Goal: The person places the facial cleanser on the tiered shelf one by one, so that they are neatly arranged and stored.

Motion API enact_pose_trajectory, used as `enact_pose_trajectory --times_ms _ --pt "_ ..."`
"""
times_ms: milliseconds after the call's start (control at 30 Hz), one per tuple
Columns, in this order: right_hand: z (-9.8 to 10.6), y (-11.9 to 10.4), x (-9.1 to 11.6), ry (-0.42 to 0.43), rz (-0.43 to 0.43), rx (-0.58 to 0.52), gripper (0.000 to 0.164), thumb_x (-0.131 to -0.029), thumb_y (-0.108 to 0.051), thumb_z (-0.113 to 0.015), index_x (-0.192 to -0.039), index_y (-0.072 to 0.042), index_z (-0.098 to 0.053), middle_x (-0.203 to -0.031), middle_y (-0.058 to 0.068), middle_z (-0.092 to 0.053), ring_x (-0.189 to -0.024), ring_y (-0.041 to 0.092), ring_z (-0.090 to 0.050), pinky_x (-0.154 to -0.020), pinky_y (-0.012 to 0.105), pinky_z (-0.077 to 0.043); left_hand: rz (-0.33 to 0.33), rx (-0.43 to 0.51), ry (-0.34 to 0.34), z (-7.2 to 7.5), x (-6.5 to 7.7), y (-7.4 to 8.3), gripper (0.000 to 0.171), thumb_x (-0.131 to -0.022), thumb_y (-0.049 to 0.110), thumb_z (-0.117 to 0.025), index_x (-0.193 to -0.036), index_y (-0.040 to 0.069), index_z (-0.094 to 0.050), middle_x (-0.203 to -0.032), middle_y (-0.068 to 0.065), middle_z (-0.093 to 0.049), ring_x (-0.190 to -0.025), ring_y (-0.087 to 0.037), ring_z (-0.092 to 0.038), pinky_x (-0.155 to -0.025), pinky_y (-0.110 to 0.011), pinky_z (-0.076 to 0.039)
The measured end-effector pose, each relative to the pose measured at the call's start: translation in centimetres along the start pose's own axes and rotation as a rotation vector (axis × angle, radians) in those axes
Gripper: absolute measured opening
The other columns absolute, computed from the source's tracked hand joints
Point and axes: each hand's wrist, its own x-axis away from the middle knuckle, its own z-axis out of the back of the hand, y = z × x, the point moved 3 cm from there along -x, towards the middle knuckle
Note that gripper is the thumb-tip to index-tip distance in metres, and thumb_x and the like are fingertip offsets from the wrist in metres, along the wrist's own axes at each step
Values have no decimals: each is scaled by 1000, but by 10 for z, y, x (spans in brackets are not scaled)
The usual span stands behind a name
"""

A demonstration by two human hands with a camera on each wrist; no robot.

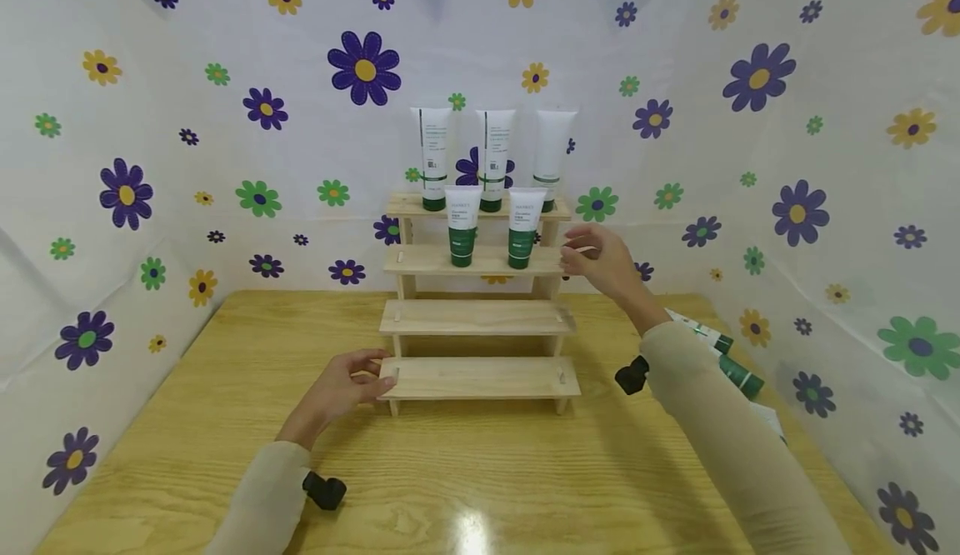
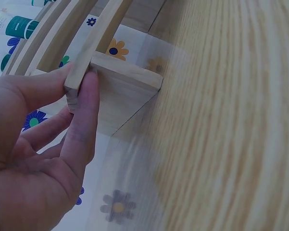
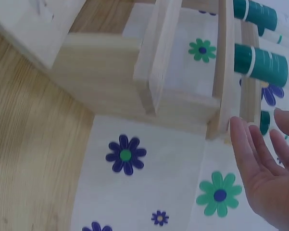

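Note:
A four-tier wooden display rack (image 1: 478, 378) stands on the table. My left hand (image 1: 347, 387) pinches the left end of its lowest board (image 2: 81, 67) between thumb and fingers. My right hand (image 1: 600, 262) is at the right end of the second board from the top (image 1: 480, 259), fingertips right at the board's edge and nothing in its grasp. On that board two small white-and-green squeeze tubes (image 1: 462, 220) stand upright on their caps. Three taller tubes (image 1: 495, 155) stand in a row on the top board. The two lower boards hold no tubes.
Several more tubes (image 1: 738, 376) lie on the table at the right, partly hidden behind my right forearm. The wood-grain table (image 1: 480, 463) is bounded at the back and sides by white flower-print cloth (image 1: 300, 122). Black wrist cameras (image 1: 324, 490) sit on both sleeves.

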Motion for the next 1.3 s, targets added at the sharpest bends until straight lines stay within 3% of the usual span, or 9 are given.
enact_pose_trajectory --times_ms 133,300,533,767,1000,1133,1300 --pt "19 9 8 6 -9 11 42 -106 -18 -60 -141 3 -50 -137 27 -60 -113 37 -68 -81 23 -63 3 2 3 -1 -1 -1 64 -96 20 -75 -150 0 -48 -119 -18 -62 -100 -18 -70 -83 -35 -64" --pt "40 21 21 -35 -50 108 43 -106 -19 -59 -141 4 -50 -136 29 -60 -108 30 -69 -83 32 -65 -5 -5 -3 0 -1 -2 64 -96 20 -75 -150 -1 -48 -118 -18 -62 -99 -18 -70 -82 -36 -64" --pt "55 41 30 -139 -105 272 41 -105 -14 -58 -137 10 -51 -131 36 -60 -111 45 -66 -84 45 -65 -16 -10 -8 1 -1 -2 65 -96 21 -76 -150 -1 -47 -118 -20 -62 -99 -18 -71 -82 -36 -65" --pt "70 68 38 -193 -135 372 42 -104 -16 -61 -133 13 -53 -130 38 -60 -106 44 -68 -82 47 -65 -33 -11 -22 0 -2 -2 65 -95 20 -76 -149 -2 -48 -116 -20 -63 -98 -19 -72 -82 -35 -65" --pt "88 91 47 -324 -208 444 43 -102 -14 -62 -132 15 -52 -129 40 -61 -106 47 -69 -82 50 -64 -34 -10 -18 1 -3 -3 64 -95 20 -76 -148 -2 -48 -116 -20 -63 -99 -20 -72 -82 -36 -65" --pt "97 101 56 -420 -268 501 42 -101 -14 -63 -130 16 -54 -127 39 -62 -104 47 -69 -81 52 -64 -31 -18 -15 0 -2 -2 64 -95 20 -76 -148 -2 -49 -117 -21 -63 -100 -20 -72 -82 -36 -65" --pt "105 115 67 -497 -448 514 41 -99 -11 -66 -130 14 -55 -122 37 -63 -107 48 -68 -87 55 -62 -21 -20 -7 -1 -2 -1 63 -95 20 -76 -148 -1 -49 -117 -20 -63 -98 -19 -72 -81 -35 -65"
